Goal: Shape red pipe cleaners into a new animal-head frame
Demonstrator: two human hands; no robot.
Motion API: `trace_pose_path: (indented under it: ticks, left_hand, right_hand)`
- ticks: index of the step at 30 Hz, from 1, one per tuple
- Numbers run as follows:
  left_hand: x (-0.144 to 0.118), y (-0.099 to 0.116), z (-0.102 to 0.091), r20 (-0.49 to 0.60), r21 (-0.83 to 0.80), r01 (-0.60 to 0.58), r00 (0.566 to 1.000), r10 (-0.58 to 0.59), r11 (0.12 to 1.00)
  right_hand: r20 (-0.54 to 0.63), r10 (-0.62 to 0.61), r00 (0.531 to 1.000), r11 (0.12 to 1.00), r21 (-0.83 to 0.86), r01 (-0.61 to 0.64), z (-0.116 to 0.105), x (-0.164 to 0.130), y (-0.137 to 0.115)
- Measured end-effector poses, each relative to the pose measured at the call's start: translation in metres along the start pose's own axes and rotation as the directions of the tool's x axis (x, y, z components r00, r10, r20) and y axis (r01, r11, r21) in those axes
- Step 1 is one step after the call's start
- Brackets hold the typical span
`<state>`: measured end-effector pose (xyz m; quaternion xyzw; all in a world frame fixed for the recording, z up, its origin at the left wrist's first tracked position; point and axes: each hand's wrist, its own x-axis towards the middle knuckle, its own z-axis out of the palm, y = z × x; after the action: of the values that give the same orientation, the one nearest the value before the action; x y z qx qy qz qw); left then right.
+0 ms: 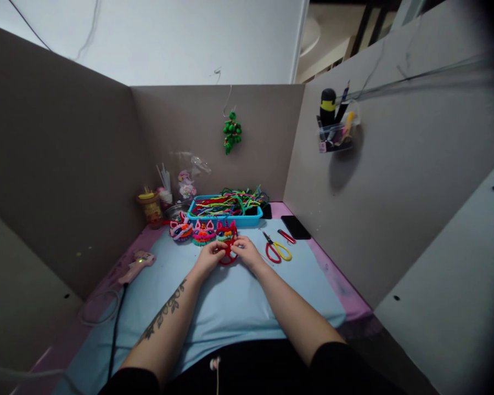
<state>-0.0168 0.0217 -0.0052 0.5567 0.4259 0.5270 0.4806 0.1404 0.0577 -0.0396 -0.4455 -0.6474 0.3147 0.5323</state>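
Note:
My left hand (209,257) and my right hand (247,252) are close together over the middle of the cloth. The fingers of both are closed in a pinch on red pipe cleaner (228,259), bent into loops between them. Partly hidden fingertips cover some of it. Just beyond my hands stands a fuzzy red figure (227,227) with ears and a horn. To its left sit a pink one (204,233) and a pink, orange and purple one (181,228). Right of my right hand lie scissors (276,249) with one red and one yellow handle.
A blue basket (226,220) heaped with coloured pipe cleaners stands at the back. A red cutter-like tool (287,236) and a black phone (295,227) lie right. A pink glue gun (138,264) with a cord lies left, near a brown cup (151,209). Partition walls surround the table.

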Motion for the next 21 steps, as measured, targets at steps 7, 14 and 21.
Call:
trace_pose_path:
  ticks: [7,14,21]
  left_hand:
    - [0.002,0.003,-0.004,-0.285,0.18,-0.181,0.931,0.227,0.967]
    - [-0.004,0.001,0.007,-0.217,0.225,-0.169,0.951,0.218,0.96]
    - [-0.006,0.002,0.014,-0.195,0.075,-0.102,0.974,0.115,0.992]
  right_hand:
    - [-0.159,0.018,0.987,0.998,0.07,-0.007,0.001,0.002,0.003]
    - [-0.266,0.065,0.962,0.99,0.134,-0.03,0.004,0.001,-0.001]
    - [-0.206,0.011,0.979,0.991,0.133,0.017,0.011,-0.005,-0.009]
